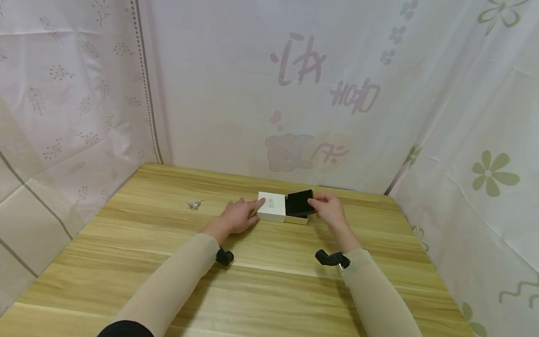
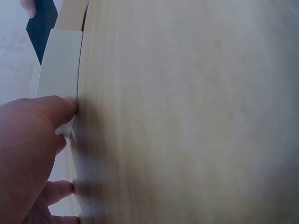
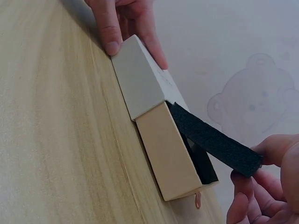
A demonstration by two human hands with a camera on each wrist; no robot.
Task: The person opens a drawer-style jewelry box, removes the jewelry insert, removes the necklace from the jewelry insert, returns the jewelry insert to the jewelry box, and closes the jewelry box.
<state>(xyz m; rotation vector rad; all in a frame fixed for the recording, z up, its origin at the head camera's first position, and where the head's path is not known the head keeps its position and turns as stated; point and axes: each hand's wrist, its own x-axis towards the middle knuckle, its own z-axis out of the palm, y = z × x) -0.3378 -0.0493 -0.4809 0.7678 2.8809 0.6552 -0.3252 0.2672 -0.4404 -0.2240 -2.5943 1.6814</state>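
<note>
A small white box sleeve (image 1: 271,213) with fine print on top lies on the table, its tan drawer (image 3: 169,156) slid partway out to the right. My left hand (image 1: 240,216) holds the sleeve's left end, thumb against the front side and index finger on top. Between the thumb and fingers of my right hand (image 1: 330,210), the outer end of a black foam pad (image 3: 217,140) is pinched. That pad slants up out of the drawer, its inner end still by the sleeve's opening. A small pull tab (image 3: 198,200) hangs at the drawer's end. The drawer's dark inside is mostly hidden.
A small heap of silvery chain-like pieces (image 1: 195,205) lies left of the box on the wooden table (image 1: 269,290). Printed curtains (image 1: 219,93) hang along the back and both sides, close behind the table's far edge.
</note>
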